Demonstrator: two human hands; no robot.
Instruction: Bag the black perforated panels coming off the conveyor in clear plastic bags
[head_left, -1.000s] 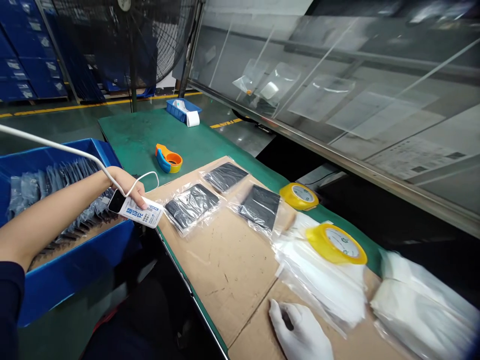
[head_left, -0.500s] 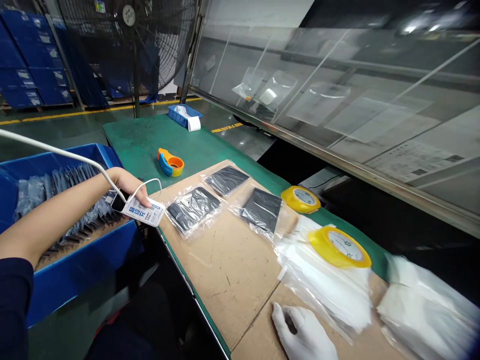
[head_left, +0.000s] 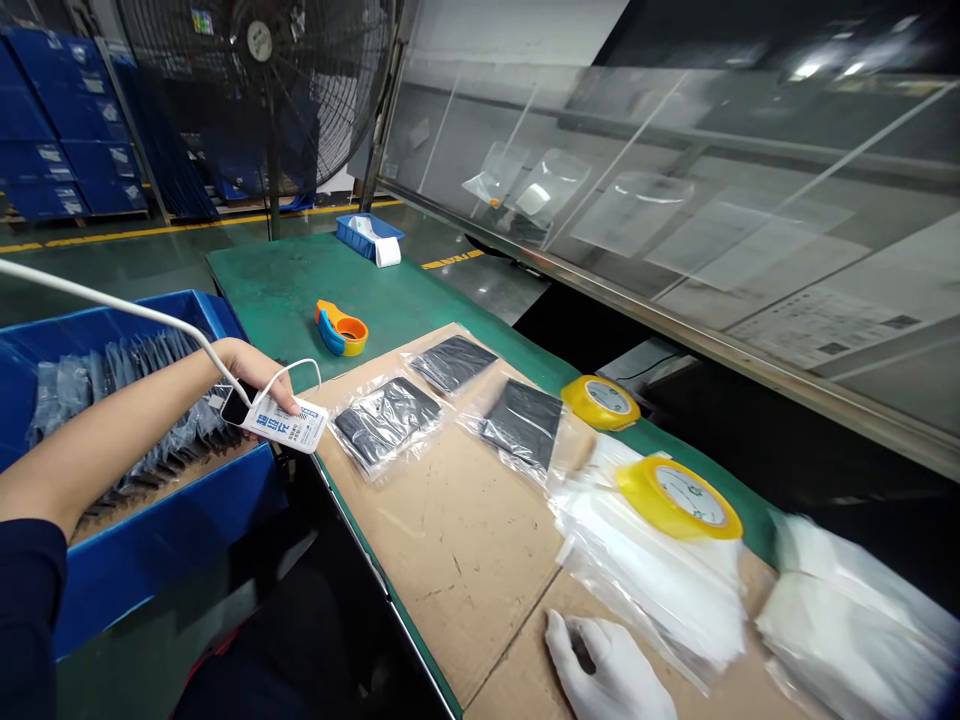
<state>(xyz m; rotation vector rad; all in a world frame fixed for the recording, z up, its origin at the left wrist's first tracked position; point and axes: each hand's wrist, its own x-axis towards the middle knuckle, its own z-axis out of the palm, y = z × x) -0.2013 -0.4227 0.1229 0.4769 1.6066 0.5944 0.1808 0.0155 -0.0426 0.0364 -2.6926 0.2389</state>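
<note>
Left hand (head_left: 259, 375) clenched on printed card pack (head_left: 283, 423) at the cardboard sheet's (head_left: 450, 540) edge; loose white cable (head_left: 112, 303) could snag the bagged black pouch (head_left: 386, 425) and drag it; gloved right hand (head_left: 600, 670) open, released.

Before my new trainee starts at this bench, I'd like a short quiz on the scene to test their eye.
1. True or false: the right hand wears a white glove.
2. How many clear plastic bags with black contents lie on the brown cardboard sheet?
3. What is the left hand holding?

Key: 1. True. 2. Three. 3. A white packet with blue print, with a white cable looped above it.
</note>
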